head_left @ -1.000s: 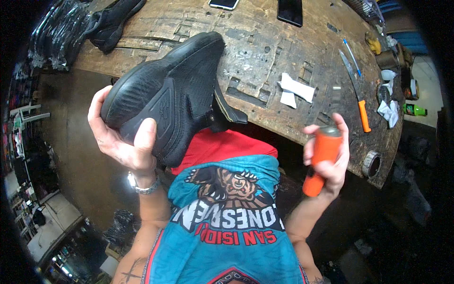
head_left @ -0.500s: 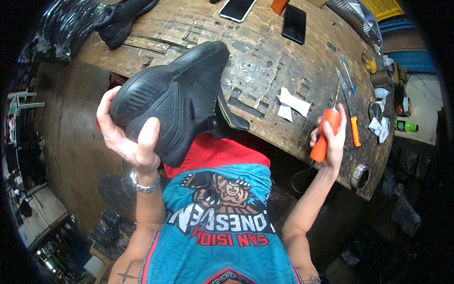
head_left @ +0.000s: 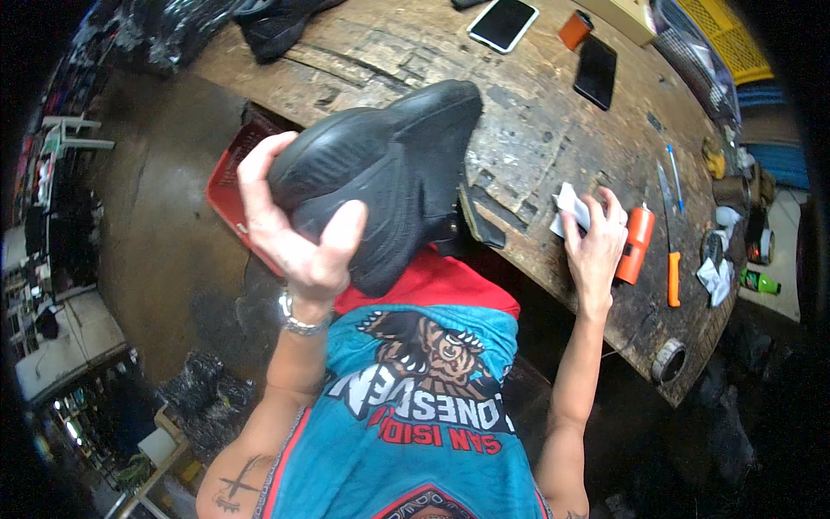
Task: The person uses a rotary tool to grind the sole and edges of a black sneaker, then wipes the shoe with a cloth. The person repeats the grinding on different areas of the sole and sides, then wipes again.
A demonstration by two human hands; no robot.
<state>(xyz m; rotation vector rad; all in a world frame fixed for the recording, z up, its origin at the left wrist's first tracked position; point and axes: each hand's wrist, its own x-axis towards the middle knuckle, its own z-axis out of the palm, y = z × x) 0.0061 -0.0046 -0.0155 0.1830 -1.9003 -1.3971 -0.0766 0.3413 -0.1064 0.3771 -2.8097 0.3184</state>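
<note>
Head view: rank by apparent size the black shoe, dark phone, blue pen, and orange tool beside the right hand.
1. Black shoe, also held nearer the camera
2. Dark phone and orange tool: too alike to rank
3. Blue pen

One left hand grips one large black shoe; one right hand is at right of that shoe, touching at least one white scrap. Beyond the shoe are two phones. At its right are one orange cylindrical tool, one orange-handled knife, one blue pen and one green bottle. At its left is one red crate.
</note>
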